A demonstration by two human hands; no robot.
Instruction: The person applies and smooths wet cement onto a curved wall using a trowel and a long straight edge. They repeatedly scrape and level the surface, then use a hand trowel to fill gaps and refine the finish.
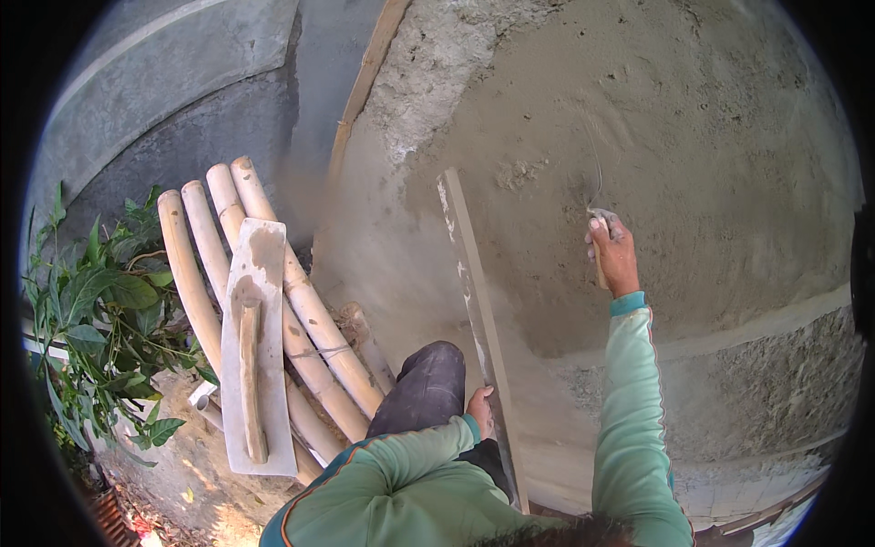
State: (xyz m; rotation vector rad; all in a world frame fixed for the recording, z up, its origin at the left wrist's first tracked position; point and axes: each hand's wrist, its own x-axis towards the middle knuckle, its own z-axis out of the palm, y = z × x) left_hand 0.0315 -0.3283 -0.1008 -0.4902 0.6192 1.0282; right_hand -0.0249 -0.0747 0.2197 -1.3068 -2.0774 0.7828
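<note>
My right hand [616, 248] is closed round the wooden handle of a trowel [599, 260]. Its thin blade, seen nearly edge-on, lies against the wet grey-brown plaster [702, 182] on the wall. Lower down, my left hand [480, 410] grips a long straight-edge bar [476, 301] at its edge, with some fingers hidden. The bar stands slanting, its upper end near the plastered surface and light mortar smears along one side. To the left, a large plastering float [273, 351] with a wooden handle rests on bamboo poles, out of both hands.
Several bamboo poles [346, 378] lean together at the left, tied with wire. Leafy green plants [100, 301] grow beside them. A wooden strip [365, 87] edges the plaster next to a grey concrete wall [210, 55]. Rougher masonry [747, 387] shows below the plaster. My bent knee [424, 383] is near the bar.
</note>
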